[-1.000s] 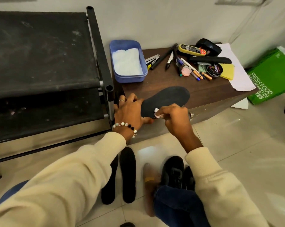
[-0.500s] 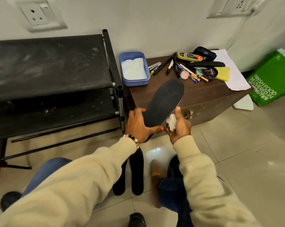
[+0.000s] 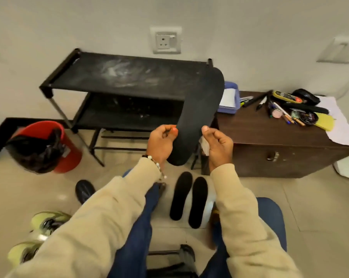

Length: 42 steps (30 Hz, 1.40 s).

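Flat black foam insole (image 3: 197,117) is pointing toward 1 o'clock; left hand (image 3: 161,141) is pinching its 9 o'clock edge, right hand (image 3: 217,143) is clutching crumpled white wipe (image 3: 204,145) opposite.

legible text: none. round black tin (image 3: 309,117) on the brown cabinet (image 3: 250,133): pale script lettering across the lid, too blurred to read. yellow-and-black handheld device (image 3: 286,96) at the cabinet's rear: a dark display window and a red patch, characters too small to make out. white socket plate (image 3: 165,40): no marking can be read. black insole (image 3: 197,117), held up: plain dark face, no print legible.
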{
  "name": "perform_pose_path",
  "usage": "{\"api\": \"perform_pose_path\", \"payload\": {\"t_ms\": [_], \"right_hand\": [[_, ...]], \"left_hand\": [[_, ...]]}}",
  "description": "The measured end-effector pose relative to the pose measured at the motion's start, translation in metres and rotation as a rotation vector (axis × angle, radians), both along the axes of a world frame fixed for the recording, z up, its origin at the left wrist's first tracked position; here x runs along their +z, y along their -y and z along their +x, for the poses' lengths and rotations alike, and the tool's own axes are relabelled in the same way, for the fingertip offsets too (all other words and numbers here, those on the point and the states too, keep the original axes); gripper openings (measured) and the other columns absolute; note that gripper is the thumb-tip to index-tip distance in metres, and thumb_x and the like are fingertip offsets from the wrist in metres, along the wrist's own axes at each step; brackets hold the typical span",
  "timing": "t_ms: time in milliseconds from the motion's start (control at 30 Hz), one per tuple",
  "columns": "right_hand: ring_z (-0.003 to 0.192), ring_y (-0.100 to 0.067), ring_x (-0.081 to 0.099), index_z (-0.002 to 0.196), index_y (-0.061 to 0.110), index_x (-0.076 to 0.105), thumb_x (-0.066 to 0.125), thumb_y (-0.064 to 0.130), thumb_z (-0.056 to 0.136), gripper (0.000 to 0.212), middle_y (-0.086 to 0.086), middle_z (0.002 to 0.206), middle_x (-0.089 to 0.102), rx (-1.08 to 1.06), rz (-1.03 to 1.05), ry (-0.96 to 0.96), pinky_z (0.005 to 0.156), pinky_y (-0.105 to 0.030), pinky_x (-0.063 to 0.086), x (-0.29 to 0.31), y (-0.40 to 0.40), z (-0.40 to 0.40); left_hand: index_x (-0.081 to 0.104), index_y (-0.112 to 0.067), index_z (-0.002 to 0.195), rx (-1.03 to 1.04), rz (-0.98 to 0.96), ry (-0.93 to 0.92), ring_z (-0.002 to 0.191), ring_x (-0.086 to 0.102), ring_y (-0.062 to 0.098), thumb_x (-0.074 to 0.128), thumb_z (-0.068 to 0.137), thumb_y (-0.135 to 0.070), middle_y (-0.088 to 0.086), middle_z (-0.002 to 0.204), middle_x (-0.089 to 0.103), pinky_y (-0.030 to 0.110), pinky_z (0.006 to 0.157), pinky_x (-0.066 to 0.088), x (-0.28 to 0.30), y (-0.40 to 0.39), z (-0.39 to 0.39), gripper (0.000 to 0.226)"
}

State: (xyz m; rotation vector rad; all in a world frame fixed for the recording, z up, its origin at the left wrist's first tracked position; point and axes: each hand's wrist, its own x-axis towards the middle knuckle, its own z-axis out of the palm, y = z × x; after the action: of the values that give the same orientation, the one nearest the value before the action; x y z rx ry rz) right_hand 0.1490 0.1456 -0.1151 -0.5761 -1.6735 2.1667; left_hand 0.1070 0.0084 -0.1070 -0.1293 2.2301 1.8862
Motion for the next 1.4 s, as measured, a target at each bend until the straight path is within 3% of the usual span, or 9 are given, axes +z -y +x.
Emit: {"api": "perform_pose_path", "payload": {"t_ms": [100, 267, 433, 733, 867, 1033, 1100, 1300, 1400], "right_hand": [[0.075, -0.006, 0.067, 0.085, 0.007, 0.071, 0.064, 0.012, 0.089, 0.009, 0.002, 0.078, 0.071, 0.168, 0.151, 0.002, 0.069, -0.020, 0.052, 0.007, 0.038, -0.028], [0.093, -0.015, 0.067, 0.097, 0.012, 0.074, 0.067, 0.026, 0.087, 0.019, -0.001, 0.095, 0.073, 0.523, 0.477, 0.053, 0.091, -0.037, 0.052, -0.011, 0.107, -0.084], [0.094, -0.013, 0.066, 0.101, 0.012, 0.074, 0.069, 0.028, 0.085, 0.024, 0.000, 0.097, 0.072, 0.900, 0.686, 0.093, 0.089, -0.032, 0.051, -0.054, 0.172, -0.142], [0.088, -0.013, 0.066, 0.095, 0.008, 0.074, 0.071, 0.020, 0.083, 0.017, -0.004, 0.094, 0.072, 1.303, 0.660, 0.456, 0.080, -0.020, 0.049, -0.215, 0.243, -0.201], [0.090, -0.019, 0.067, 0.089, 0.013, 0.076, 0.075, 0.027, 0.079, 0.017, -0.003, 0.093, 0.073, 1.382, 0.702, 0.637, 0.082, -0.037, 0.056, -0.311, 0.266, -0.206], [0.083, -0.016, 0.064, 0.093, 0.007, 0.075, 0.073, 0.027, 0.082, 0.023, -0.005, 0.088, 0.070, 1.342, 0.714, 0.779, 0.064, -0.020, 0.047, -0.392, 0.290, -0.205], [0.081, -0.017, 0.063, 0.095, 0.006, 0.074, 0.072, 0.026, 0.083, 0.023, -0.006, 0.088, 0.068, 1.324, 0.739, 0.813, 0.055, -0.017, 0.043, -0.413, 0.300, -0.206], [0.096, -0.023, 0.061, 0.107, 0.004, 0.068, 0.064, 0.023, 0.090, 0.026, -0.012, 0.110, 0.066, 1.282, 0.906, 0.857, 0.074, -0.023, 0.041, -0.438, 0.316, -0.201], [0.100, -0.029, 0.061, 0.108, 0.000, 0.064, 0.064, 0.025, 0.089, 0.031, -0.015, 0.112, 0.065, 1.263, 1.027, 0.850, 0.077, -0.026, 0.045, -0.437, 0.317, -0.197]], "left_hand": [[0.068, -0.012, 0.101, 0.117, 0.112, 0.025, 0.104, 0.063, 0.023, 0.058, 0.095, -0.016, 0.008, 0.104, 0.070, 0.039, 0.097, 0.049, 0.001, 0.056, -0.010, 0.013], [0.066, -0.009, 0.115, 0.253, 0.140, 0.031, 0.098, 0.065, 0.020, 0.057, 0.095, -0.009, 0.006, 0.106, 0.070, 0.036, 0.084, 0.054, -0.023, 0.146, -0.026, 0.022], [0.062, -0.001, 0.120, 0.430, 0.146, 0.156, 0.096, 0.065, 0.026, 0.058, 0.093, -0.002, 0.013, 0.102, 0.068, 0.041, 0.080, 0.056, -0.088, 0.221, -0.038, 0.028], [0.066, -0.005, 0.099, 0.635, 0.119, 0.511, 0.063, 0.064, 0.013, 0.056, 0.092, 0.004, 0.002, 0.072, 0.068, 0.027, 0.054, 0.053, -0.251, 0.273, -0.048, 0.016], [0.070, -0.009, 0.110, 0.690, 0.015, 0.698, 0.090, 0.065, 0.027, 0.062, 0.090, -0.003, 0.009, 0.096, 0.071, 0.030, 0.068, 0.054, -0.342, 0.282, -0.042, 0.022], [0.064, -0.017, 0.123, 0.573, -0.186, 0.859, 0.110, 0.061, 0.022, 0.061, 0.091, -0.006, 0.002, 0.112, 0.068, 0.036, 0.102, 0.047, -0.410, 0.290, -0.054, 0.035], [0.057, -0.018, 0.132, 0.501, -0.223, 0.910, 0.118, 0.057, 0.024, 0.061, 0.091, -0.008, 0.001, 0.123, 0.064, 0.038, 0.106, 0.044, -0.427, 0.294, -0.059, 0.042], [0.043, -0.017, 0.143, 0.365, -0.237, 0.939, 0.129, 0.048, 0.023, 0.064, 0.089, -0.013, 0.001, 0.140, 0.051, 0.036, 0.110, 0.037, -0.452, 0.299, -0.058, 0.058], [0.049, -0.015, 0.138, 0.386, -0.375, 0.866, 0.125, 0.051, 0.027, 0.060, 0.092, -0.014, 0.006, 0.135, 0.055, 0.037, 0.106, 0.041, -0.450, 0.306, -0.051, 0.047]]}}
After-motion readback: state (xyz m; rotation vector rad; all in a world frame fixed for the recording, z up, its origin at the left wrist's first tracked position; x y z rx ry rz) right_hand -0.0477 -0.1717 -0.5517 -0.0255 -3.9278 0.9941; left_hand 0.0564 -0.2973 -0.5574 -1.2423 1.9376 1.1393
